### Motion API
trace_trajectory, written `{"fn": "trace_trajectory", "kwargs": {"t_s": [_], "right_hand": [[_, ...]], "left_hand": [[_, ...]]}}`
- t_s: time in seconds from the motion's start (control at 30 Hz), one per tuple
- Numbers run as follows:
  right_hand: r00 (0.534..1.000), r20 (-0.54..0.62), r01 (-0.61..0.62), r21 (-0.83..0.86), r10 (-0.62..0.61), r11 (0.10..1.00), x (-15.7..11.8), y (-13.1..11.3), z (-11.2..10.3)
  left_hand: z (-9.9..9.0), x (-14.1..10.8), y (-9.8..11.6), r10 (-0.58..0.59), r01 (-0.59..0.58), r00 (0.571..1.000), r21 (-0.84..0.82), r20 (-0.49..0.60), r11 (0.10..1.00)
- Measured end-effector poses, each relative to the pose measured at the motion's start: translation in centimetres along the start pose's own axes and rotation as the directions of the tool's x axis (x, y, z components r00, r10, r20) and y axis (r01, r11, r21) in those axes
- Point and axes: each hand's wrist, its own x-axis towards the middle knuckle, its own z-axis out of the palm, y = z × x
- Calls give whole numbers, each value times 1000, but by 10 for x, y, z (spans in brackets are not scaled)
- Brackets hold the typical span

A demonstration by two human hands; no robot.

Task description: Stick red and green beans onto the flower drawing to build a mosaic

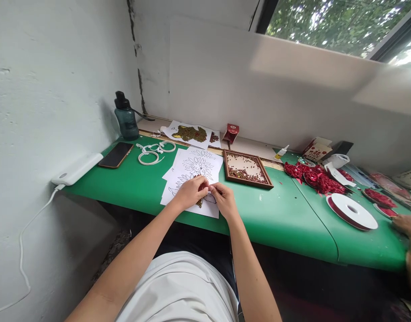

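Over a white sheet with a black flower line drawing (212, 211), my two hands meet with their fingers pinched together. My left hand (193, 193) is closed, its fingertips against those of my right hand (223, 199), which is closed too. A tiny white bit shows between them; what either hand grips is too small to make out. Greenish beans (199, 203) lie on the drawing just below my fingers. Another drawn flower (199, 165) shows farther up the papers. Right of the sheets, a brown-framed tray (249, 182) holds scattered reddish beans (241, 175).
White tape rolls (148, 158), a phone (116, 155) and a dark bottle (127, 118) stand left. Behind is a bean-covered picture (190, 134). Rightward lie a glue bottle (281, 152), red ribbon pieces (321, 180) and a ribbon spool (352, 211). Another person's hand (406, 224) rests far right.
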Motion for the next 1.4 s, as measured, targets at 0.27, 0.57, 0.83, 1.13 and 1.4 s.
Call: {"fn": "trace_trajectory", "kwargs": {"t_s": [0.27, 0.57, 0.83, 1.13, 1.4], "right_hand": [[1000, 7, 16, -24, -16, 1000, -2, -5, 0], [998, -57, 11, -8, -12, 1000, -2, -6, 0], [993, -100, 64, -35, -67, 997, -2, -10, 1], [980, -134, 147, -22, -148, 989, -2, -13, 2], [982, -104, 158, -14, -159, 987, -1, -11, 3]], "left_hand": [[-1, 0, 1, -3, 3, 1000, 11, 6, 1000], [-2, -1, 2, 9, -9, 1000, -8, -14, 1000], [-3, -1, 4, 15, -15, 1000, -7, -11, 1000], [-2, -1, 3, 27, -26, 1000, -42, 8, 999], [-2, 0, 3, 38, -36, 999, -64, 28, 997]]}}
